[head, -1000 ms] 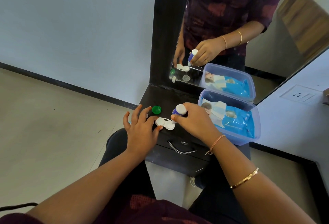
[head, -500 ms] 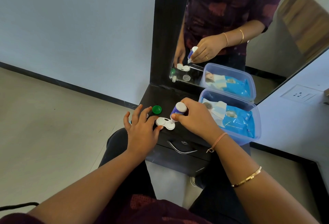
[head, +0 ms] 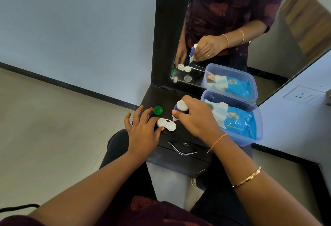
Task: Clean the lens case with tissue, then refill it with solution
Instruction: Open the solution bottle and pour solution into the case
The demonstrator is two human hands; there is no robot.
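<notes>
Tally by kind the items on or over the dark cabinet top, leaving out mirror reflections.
lens case: 1
green cap: 1
solution bottle: 1
plastic box: 1
blue wipes pack: 1
Total: 5
A small piece under the left hand is too hidden to count.

I see a dark stand (head: 157, 96) with a drawer handle (head: 182, 151), a tall mirror (head: 268, 28) behind it, a clear box (head: 258, 118) on its right side holding a blue pack (head: 238, 120), and a wall socket (head: 302, 96) further right.
</notes>
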